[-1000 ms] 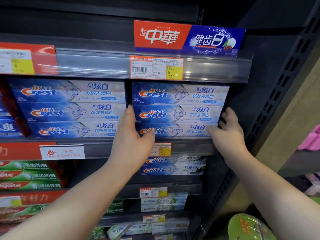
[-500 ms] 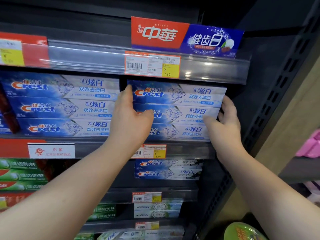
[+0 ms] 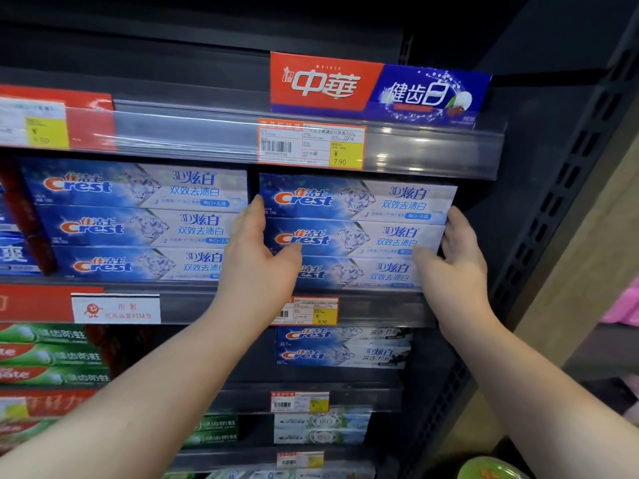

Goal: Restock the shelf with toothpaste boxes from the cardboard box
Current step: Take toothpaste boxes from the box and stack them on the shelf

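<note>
A price tag (image 3: 311, 143) sits in a clear rail (image 3: 432, 150); a smaller tag (image 3: 313, 311) and a white notice (image 3: 116, 307) hang one rail down. A green round object (image 3: 491, 470) shows bottom right, something pink (image 3: 622, 305) beyond a beige post (image 3: 570, 271).

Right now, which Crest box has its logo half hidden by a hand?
The right stack's bottom box: the left hand covers its logo's first letters; the others read whole.
</note>
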A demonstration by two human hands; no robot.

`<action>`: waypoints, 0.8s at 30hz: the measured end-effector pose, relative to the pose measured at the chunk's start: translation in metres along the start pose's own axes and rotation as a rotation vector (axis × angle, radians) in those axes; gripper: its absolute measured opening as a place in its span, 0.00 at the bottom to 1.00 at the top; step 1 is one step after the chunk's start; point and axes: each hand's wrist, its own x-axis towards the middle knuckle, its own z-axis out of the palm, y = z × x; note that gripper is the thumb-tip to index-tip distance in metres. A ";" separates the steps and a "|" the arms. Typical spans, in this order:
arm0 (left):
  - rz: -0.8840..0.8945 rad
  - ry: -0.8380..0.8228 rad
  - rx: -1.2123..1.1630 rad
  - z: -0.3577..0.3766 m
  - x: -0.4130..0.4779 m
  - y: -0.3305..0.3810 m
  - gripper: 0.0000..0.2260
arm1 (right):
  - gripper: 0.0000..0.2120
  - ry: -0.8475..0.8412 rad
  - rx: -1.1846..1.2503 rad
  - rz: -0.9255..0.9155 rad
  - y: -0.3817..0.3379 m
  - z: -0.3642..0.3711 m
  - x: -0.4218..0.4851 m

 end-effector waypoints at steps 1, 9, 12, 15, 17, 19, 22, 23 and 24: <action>0.000 -0.001 0.005 0.000 0.001 0.000 0.32 | 0.30 0.005 -0.003 -0.005 0.000 0.000 -0.001; 0.004 -0.003 0.016 -0.001 0.002 -0.001 0.35 | 0.31 0.016 -0.058 -0.017 0.000 0.001 -0.003; 0.004 0.000 0.016 -0.002 0.001 0.001 0.36 | 0.30 0.022 -0.052 -0.015 -0.001 0.000 -0.004; 0.018 0.006 0.009 -0.002 -0.002 0.003 0.36 | 0.27 0.027 -0.040 -0.008 -0.002 -0.002 -0.004; 0.026 0.015 0.049 -0.002 -0.005 0.003 0.34 | 0.27 0.023 -0.042 0.002 -0.002 -0.002 -0.004; 0.016 0.005 0.096 -0.002 -0.007 0.001 0.31 | 0.27 0.010 -0.058 0.003 -0.002 -0.002 -0.005; 0.019 -0.021 0.108 -0.002 -0.005 -0.002 0.29 | 0.26 -0.004 -0.088 -0.009 -0.001 -0.001 -0.004; 0.016 -0.021 0.126 -0.003 -0.003 -0.003 0.29 | 0.26 -0.002 -0.093 -0.008 0.000 -0.001 -0.003; 0.017 -0.020 0.144 -0.003 -0.002 -0.004 0.29 | 0.27 0.002 -0.094 -0.008 0.002 -0.002 -0.003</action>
